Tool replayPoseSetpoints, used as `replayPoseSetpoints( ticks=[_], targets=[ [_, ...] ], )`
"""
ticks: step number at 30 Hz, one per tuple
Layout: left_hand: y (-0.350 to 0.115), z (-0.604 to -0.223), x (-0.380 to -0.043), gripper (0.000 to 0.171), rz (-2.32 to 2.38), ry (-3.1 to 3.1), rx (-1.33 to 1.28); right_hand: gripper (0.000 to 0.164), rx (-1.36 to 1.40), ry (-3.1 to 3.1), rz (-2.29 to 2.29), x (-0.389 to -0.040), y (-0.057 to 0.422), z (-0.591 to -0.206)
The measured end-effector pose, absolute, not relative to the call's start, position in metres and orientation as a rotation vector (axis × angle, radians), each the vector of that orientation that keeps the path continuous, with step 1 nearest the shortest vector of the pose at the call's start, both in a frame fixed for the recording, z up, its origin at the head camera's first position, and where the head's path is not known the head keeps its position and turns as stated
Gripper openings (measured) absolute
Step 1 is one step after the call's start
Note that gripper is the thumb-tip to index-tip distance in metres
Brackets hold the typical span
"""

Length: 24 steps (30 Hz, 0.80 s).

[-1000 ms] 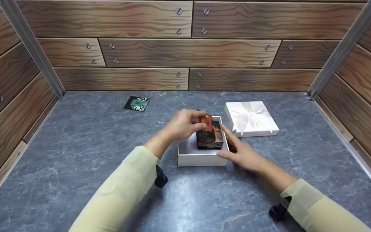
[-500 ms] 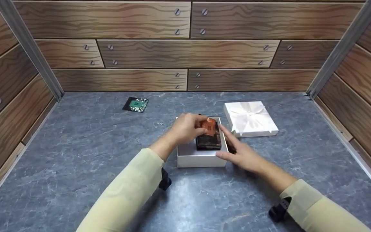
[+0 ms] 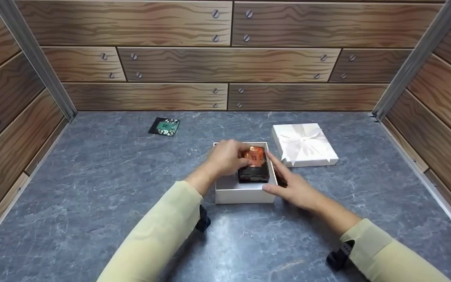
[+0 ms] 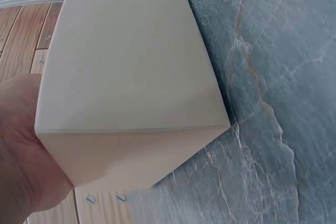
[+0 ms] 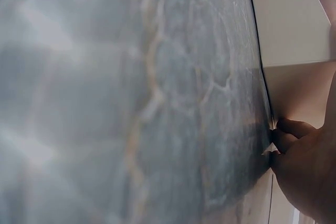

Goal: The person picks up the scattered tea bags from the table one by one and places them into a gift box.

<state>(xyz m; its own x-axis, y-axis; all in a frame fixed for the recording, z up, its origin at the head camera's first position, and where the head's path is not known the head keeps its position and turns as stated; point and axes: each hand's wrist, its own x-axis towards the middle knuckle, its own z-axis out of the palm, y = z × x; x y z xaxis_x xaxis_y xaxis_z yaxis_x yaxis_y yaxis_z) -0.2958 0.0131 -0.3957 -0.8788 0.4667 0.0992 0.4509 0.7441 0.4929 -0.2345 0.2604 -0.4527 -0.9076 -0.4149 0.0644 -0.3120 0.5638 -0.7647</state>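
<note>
In the head view, an open white gift box [image 3: 245,195] stands on the grey marbled table. A stack of dark flat packets [image 3: 253,178] lies in its right part. On top is a glossy black-and-orange sachet [image 3: 255,157], and my left hand [image 3: 225,157] holds its left edge between thumb and fingers. My right hand [image 3: 294,187] holds the box at its right side, thumb over the rim near the front corner and index finger along the right wall. Its lower fingers [image 5: 286,137] meet the outer wall close to the table in the right wrist view.
The white lid [image 3: 304,144] with a ribbon bow sits behind the box to the right. A black-and-green sachet [image 3: 165,126] with a floral print lies at the back left. Wood-patterned walls [image 3: 170,64] enclose the table at the back and sides.
My left hand has moved slightly right and down, bringing the orange sachet from tilted to nearly flat on the stack. My right hand stays at the box.
</note>
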Motion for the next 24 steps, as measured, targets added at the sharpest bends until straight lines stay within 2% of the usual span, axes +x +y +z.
replayPoseSetpoints(
  ticks=[7, 22, 24],
  targets=[
    [0.0158, -0.3963, -0.2976, 0.02, 0.724, 2.937, 0.784, 0.1, -0.614, 2.676, -1.254, -0.2355, 0.2604, -0.4531],
    [0.0137, -0.3911, -0.2966, 0.02, 0.732, 2.903, 0.773, 0.099, -0.631, 2.69, -1.24, -0.2351, 0.2603, -0.4531],
    [0.0132, -0.3891, -0.2967, 0.026, 0.747, 2.9, 0.767, 0.099, -0.63, 2.69, -1.241, -0.2349, 0.2602, -0.4529]
  ],
)
